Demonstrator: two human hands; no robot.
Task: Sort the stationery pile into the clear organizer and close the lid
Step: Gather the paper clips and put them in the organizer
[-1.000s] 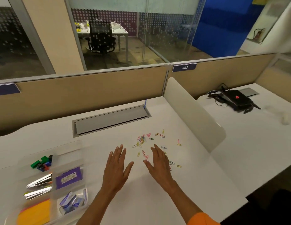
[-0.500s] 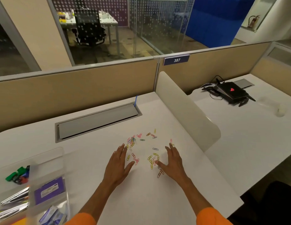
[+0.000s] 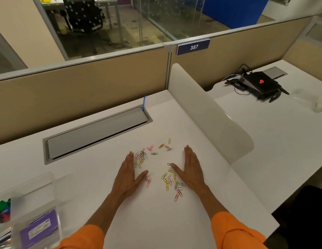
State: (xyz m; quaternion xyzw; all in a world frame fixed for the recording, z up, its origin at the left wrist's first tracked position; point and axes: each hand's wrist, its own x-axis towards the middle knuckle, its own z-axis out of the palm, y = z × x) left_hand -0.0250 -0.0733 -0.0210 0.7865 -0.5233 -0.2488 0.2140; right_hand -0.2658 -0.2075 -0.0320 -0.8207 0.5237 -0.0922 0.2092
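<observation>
From the head camera I see the paper clips (image 3: 141,157) scattered on the white desk (image 3: 156,221), right of the middle and between the two hands. Each clip lies flat, but their long axes point every way, with no shared direction. They fall into three loose groups: a tight tangle beside the left fingertips, a handful spread out on the far side between the hands, and a mostly yellow bunch near the right thumb and wrist. One pink clip lies just off the left thumb. They overlap too much for me to count exactly.

The left hand (image 3: 128,174) lies palm down on the desk, fingers straight, close together and pointing to the far side, thumb splayed to the right. The right hand (image 3: 190,169) mirrors it, flat, with its thumb reaching left toward the clips. Both hands are spread loose and grasp nothing. Both arms wear orange sleeves (image 3: 234,230).

One clear organizer (image 3: 36,194) sits at the near left corner, cut off by the edge of the view. In it I make out one purple packet (image 3: 38,230) and some green clips (image 3: 2,205).

On the far side lies one grey hatch (image 3: 95,135) set into the desk. One white divider (image 3: 207,112) stands on the right, and one black device (image 3: 259,83) rests on the next desk beyond it.
</observation>
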